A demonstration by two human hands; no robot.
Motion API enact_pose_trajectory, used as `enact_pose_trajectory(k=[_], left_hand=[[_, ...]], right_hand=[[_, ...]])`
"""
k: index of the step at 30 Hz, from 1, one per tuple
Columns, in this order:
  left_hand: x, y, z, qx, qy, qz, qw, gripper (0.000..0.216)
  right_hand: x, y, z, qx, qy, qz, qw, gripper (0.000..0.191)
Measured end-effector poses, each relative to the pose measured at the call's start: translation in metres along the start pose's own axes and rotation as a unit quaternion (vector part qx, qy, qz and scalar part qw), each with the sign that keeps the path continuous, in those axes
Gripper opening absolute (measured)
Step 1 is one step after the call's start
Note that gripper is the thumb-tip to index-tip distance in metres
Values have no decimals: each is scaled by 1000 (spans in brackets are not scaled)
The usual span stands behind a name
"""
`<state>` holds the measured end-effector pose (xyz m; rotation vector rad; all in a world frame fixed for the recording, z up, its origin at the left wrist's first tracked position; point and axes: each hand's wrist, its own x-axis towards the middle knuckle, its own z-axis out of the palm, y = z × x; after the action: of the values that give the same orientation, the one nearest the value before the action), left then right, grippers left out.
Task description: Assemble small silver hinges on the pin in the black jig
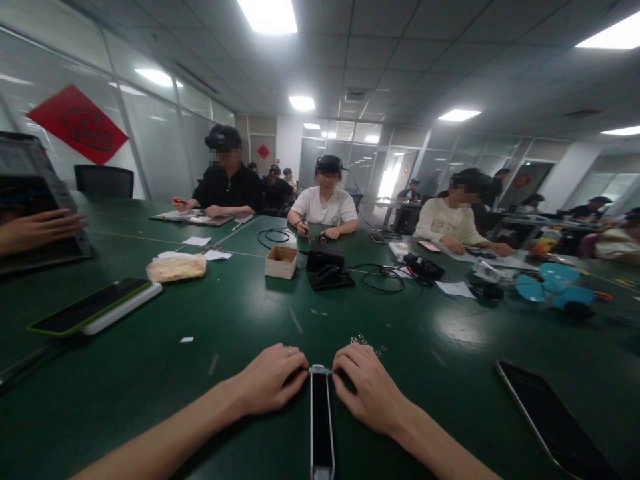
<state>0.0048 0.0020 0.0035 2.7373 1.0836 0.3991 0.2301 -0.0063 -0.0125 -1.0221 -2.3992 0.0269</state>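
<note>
A long narrow black rail with pale metal edges (322, 427) lies on the green table (150, 373) and runs straight away from me. My left hand (270, 381) rests curled at the left of its far end, fingertips pinched against the small silvery end piece (319, 369). On the other side of that end my right hand (367, 387) is curled the same way. Several tiny silvery parts (365, 343) lie scattered just beyond my right hand.
A dark phone (555, 420) lies at the right, and a green-cased phone on a white slab (95, 308) at the left. Farther off are a small cardboard box (281, 261), a black stand with cables (330, 275), a wrapped packet (176, 267) and blue discs (555, 280). Three people sit across the table; another person's hand (35, 230) shows at far left.
</note>
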Motion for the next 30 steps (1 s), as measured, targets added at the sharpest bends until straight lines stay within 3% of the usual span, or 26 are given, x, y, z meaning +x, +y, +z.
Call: enact_pose_trajectory(k=[30], left_hand=[[0,-2,2,1,0,12,1000,17]], right_hand=[[-1,1,-1,11,-13,-5,1000,11]])
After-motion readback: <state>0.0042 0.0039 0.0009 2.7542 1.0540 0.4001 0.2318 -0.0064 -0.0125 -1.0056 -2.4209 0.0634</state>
